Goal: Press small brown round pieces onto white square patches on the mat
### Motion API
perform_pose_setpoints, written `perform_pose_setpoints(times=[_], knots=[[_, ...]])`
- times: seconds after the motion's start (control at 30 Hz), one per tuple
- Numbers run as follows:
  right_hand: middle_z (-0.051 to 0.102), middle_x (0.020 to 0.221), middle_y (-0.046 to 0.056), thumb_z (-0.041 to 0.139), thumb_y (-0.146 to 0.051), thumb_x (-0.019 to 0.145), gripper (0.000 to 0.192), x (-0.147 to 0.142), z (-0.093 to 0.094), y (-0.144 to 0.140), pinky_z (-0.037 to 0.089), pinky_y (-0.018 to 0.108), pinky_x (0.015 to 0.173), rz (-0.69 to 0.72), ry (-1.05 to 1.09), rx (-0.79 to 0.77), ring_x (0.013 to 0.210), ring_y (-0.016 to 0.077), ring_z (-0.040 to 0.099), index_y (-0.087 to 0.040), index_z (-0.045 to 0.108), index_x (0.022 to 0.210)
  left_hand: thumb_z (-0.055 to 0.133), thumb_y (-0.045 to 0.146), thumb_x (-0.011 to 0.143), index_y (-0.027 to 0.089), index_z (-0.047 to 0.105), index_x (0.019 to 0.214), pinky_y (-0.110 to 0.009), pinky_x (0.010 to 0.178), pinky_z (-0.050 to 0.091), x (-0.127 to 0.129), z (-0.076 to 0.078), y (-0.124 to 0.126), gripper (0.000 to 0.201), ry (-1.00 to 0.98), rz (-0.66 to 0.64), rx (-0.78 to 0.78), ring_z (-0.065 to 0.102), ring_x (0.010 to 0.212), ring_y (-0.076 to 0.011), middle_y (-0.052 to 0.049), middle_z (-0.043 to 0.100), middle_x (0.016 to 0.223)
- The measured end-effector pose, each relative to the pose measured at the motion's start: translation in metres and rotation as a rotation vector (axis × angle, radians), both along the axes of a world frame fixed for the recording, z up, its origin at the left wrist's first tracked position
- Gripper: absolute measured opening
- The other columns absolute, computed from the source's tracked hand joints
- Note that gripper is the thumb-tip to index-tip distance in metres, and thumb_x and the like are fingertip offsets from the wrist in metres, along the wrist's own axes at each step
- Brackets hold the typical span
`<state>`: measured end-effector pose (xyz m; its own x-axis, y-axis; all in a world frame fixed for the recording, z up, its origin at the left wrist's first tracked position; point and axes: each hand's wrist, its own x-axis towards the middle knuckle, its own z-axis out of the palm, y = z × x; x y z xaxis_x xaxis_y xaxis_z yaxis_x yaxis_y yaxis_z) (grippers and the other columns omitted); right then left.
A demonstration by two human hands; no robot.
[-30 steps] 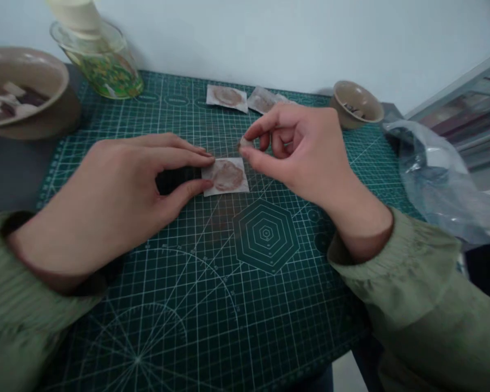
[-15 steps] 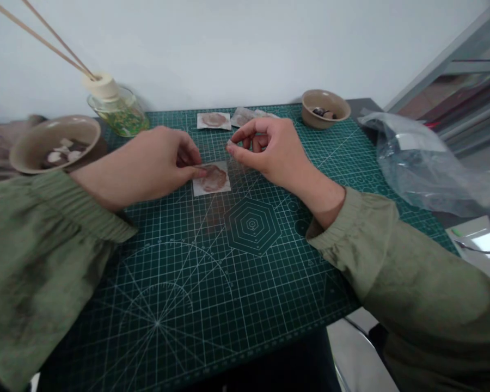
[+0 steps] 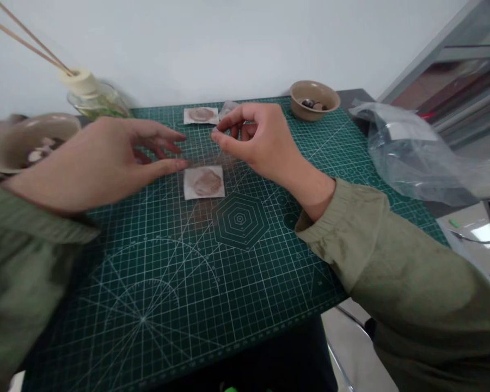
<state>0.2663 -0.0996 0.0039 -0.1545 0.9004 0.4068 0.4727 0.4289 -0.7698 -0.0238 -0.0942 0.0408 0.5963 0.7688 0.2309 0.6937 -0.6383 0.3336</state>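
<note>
My left hand (image 3: 118, 158), somewhat blurred, hovers left of a small white square card (image 3: 189, 190) with a brownish oval print. Its fingers are apart and hold nothing. My right hand (image 3: 261, 133) is pinched above and to the right of that card. At its thumb and fingertip shows a tiny pale piece (image 3: 215, 130), too small to name. A second white card (image 3: 201, 115) with a similar brownish print lies farther back on the green cutting mat (image 3: 147, 272). Behind my right fingers, another pale packet or card (image 3: 228, 107) is partly covered.
A brown bowl (image 3: 0, 147) with pale pieces stands at left, partly behind my left hand. Beside it is a glass reed diffuser (image 3: 100, 100). At back right sits another brown bowl (image 3: 312, 111) with dark pieces. A clear plastic bag (image 3: 408, 152) lies on the right edge.
My left hand has let go of the near card and drawn away to the left, its fingers opening. The right hand keeps its pinch. The whole view has shifted slightly.
</note>
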Motion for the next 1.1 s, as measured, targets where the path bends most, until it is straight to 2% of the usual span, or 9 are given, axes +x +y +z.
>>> perform_pose_setpoints(times=[0.07, 0.1, 0.2, 0.27, 0.43, 0.63, 0.8, 0.93, 1.1], knots=[[0.077, 0.084, 0.002, 0.092, -0.031, 0.106, 0.019, 0.001, 0.001, -0.001, 0.055, 0.034, 0.073, 0.004, -0.01, -0.01, 0.079, 0.0198, 0.07, -0.021, 0.078, 0.098, 0.055, 0.096, 0.106, 0.029, 0.082, 0.152, -0.05, 0.095, 0.066, -0.003, -0.002, -0.009, 0.085, 0.008, 0.114, 0.107, 0.08, 0.096, -0.0299, -0.007, 0.089, 0.134], [0.077, 0.083, 0.002, 0.091, -0.031, 0.106, 0.019, 0.002, 0.002, -0.002, 0.055, 0.035, 0.073, 0.019, -0.021, -0.015, 0.079, 0.0201, 0.071, -0.021, 0.078, 0.098, 0.058, 0.092, 0.109, 0.033, 0.083, 0.148, -0.048, 0.1, 0.065, -0.005, -0.004, -0.014, 0.076, -0.014, 0.07, 0.144, 0.08, 0.101, -0.0287, -0.004, 0.088, 0.133], [0.076, 0.083, 0.002, 0.092, -0.028, 0.103, 0.016, 0.003, 0.005, -0.007, 0.057, 0.035, 0.077, 0.112, -0.102, -0.039, 0.082, 0.0205, 0.072, -0.02, 0.08, 0.097, 0.065, 0.071, 0.117, 0.037, 0.088, 0.137, -0.041, 0.113, 0.066, -0.008, -0.016, -0.03, 0.045, -0.033, -0.225, 0.139, 0.082, 0.117, -0.0249, 0.001, 0.088, 0.134], [0.076, 0.083, 0.002, 0.095, -0.027, 0.101, 0.015, 0.003, 0.005, -0.011, 0.058, 0.036, 0.08, 0.173, -0.177, -0.06, 0.083, 0.0209, 0.073, -0.02, 0.082, 0.097, 0.062, 0.061, 0.122, 0.034, 0.088, 0.136, -0.041, 0.115, 0.066, -0.007, -0.026, -0.035, 0.04, -0.024, -0.281, 0.156, 0.083, 0.122, -0.0248, -0.001, 0.088, 0.135], [0.078, 0.09, 0.004, 0.099, -0.027, 0.097, 0.017, 0.0, 0.0, -0.012, 0.06, 0.039, 0.086, 0.248, -0.346, -0.039, 0.089, 0.0236, 0.075, -0.023, 0.083, 0.098, 0.056, 0.054, 0.124, 0.035, 0.087, 0.141, -0.05, 0.117, 0.07, -0.001, -0.045, -0.041, 0.041, -0.04, -0.196, 0.205, 0.084, 0.129, -0.0289, -0.004, 0.088, 0.137], [0.075, 0.089, 0.003, 0.097, -0.039, 0.1, 0.019, -0.002, -0.003, -0.013, 0.059, 0.044, 0.084, 0.365, -0.346, -0.017, 0.086, 0.0255, 0.072, -0.028, 0.083, 0.095, 0.051, 0.052, 0.122, 0.026, 0.086, 0.146, -0.055, 0.124, 0.068, 0.005, -0.043, -0.051, 0.049, -0.054, -0.125, 0.092, 0.081, 0.138, -0.0353, -0.011, 0.086, 0.146], [0.076, 0.09, 0.004, 0.096, -0.04, 0.1, 0.017, -0.001, -0.001, -0.016, 0.059, 0.048, 0.083, 0.285, -0.356, 0.001, 0.086, 0.0278, 0.07, -0.03, 0.083, 0.096, 0.051, 0.05, 0.122, 0.027, 0.086, 0.142, -0.05, 0.124, 0.068, 0.004, -0.043, -0.054, 0.047, -0.062, -0.113, 0.095, 0.08, 0.141, -0.0344, -0.01, 0.085, 0.147], [0.076, 0.087, 0.002, 0.099, -0.046, 0.099, 0.022, 0.0, -0.002, -0.015, 0.058, 0.044, 0.081, 0.338, -0.324, -0.065, 0.081, 0.0243, 0.069, -0.029, 0.085, 0.099, 0.043, 0.054, 0.123, 0.03, 0.085, 0.146, -0.054, 0.124, 0.069, 0.002, -0.044, -0.056, 0.054, -0.004, -0.105, 0.117, 0.082, 0.14, -0.0365, -0.008, 0.083, 0.156], [0.074, 0.087, 0.004, 0.098, -0.048, 0.1, 0.026, -0.001, -0.001, -0.018, 0.055, 0.046, 0.08, 0.257, -0.326, -0.009, 0.081, 0.0255, 0.068, -0.027, 0.084, 0.094, 0.045, 0.05, 0.124, 0.028, 0.085, 0.149, -0.057, 0.121, 0.07, 0.002, -0.046, -0.056, 0.051, -0.023, -0.111, 0.134, 0.083, 0.138, -0.0379, -0.008, 0.083, 0.155]])
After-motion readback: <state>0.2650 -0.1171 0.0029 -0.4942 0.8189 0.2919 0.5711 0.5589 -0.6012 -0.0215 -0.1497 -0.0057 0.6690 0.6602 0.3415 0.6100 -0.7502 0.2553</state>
